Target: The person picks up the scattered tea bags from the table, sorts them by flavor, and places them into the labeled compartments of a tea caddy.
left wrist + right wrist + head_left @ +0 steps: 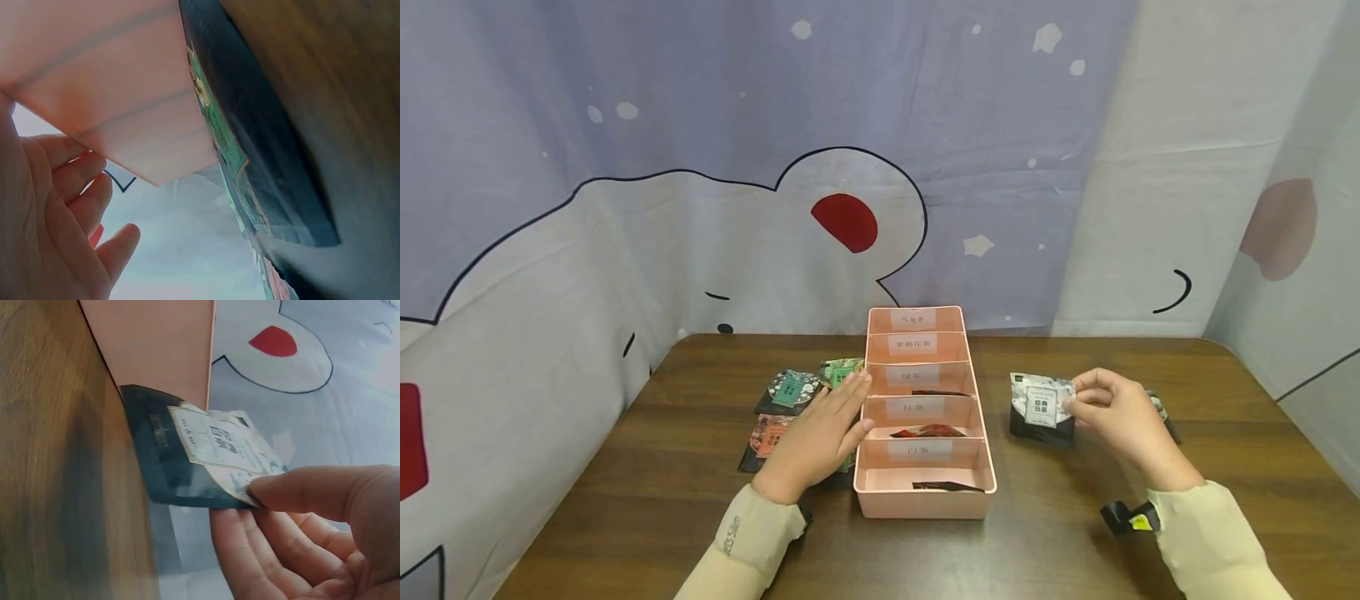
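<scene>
My right hand point(1123, 425) pinches the right edge of a black-and-white tea sachet point(1033, 425) between thumb and fingers. In the right wrist view the sachet point(175, 469) is tilted, its pale label facing up, close over the table. Left of it stands a long pink divided box point(921, 505) with a paper label in each compartment. Its front compartment holds a dark sachet point(947, 486), and the one behind it a red sachet point(928, 431). My left hand point(816, 433) has its fingers straight, fingertips at the box's left rim; the left wrist view shows them along the pink wall point(144, 81).
Left of the box lie several tea sachets, among them a dark one with a green label point(788, 390) and a red-orange one point(767, 437), partly under my left hand. Another sachet point(1161, 412) is half hidden behind my right hand. A patterned curtain point(760, 250) hangs behind the wooden table point(1037, 542).
</scene>
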`<state>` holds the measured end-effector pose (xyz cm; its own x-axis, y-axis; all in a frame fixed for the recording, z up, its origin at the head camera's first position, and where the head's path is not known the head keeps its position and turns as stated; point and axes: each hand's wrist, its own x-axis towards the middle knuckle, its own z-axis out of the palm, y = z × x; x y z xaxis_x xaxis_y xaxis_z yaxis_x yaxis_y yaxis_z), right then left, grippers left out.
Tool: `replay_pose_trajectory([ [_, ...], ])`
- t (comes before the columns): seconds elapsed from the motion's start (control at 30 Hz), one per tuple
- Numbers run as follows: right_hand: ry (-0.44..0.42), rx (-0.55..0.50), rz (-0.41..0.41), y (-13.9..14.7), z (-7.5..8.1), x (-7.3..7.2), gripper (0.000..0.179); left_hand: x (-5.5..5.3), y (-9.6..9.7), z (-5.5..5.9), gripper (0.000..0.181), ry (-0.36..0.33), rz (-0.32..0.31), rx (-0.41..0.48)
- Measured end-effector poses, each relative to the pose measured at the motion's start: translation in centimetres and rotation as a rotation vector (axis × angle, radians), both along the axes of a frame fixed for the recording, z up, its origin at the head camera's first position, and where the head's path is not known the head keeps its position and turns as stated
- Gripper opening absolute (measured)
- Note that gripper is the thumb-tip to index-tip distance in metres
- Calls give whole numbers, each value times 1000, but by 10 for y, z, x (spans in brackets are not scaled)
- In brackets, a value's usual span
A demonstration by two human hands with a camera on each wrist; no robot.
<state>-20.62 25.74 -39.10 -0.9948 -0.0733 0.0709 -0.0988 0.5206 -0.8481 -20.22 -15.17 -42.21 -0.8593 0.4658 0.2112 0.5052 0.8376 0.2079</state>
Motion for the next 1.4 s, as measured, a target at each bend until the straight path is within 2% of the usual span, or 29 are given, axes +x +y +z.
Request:
replay_pose_trajectory([
  [0.23,134,-14,-29,-8,6,6,32,0,0,0,65,9,-7,2],
  [0.47,243,-84,-83,-21,16,17,28,0,0,-1,65,18,-6,-5],
  [0.8,385,-194,-85,-39,33,36,18,-2,0,-1,64,-4,1,-9],
  [1.1,452,-272,11,-57,44,56,14,-1,1,0,65,10,2,-8],
  [1.27,491,-273,99,-68,40,61,16,0,0,0,65,12,2,-11],
  [1.4,490,-263,152,-75,33,64,18,0,0,-1,64,21,-7,-5],
])
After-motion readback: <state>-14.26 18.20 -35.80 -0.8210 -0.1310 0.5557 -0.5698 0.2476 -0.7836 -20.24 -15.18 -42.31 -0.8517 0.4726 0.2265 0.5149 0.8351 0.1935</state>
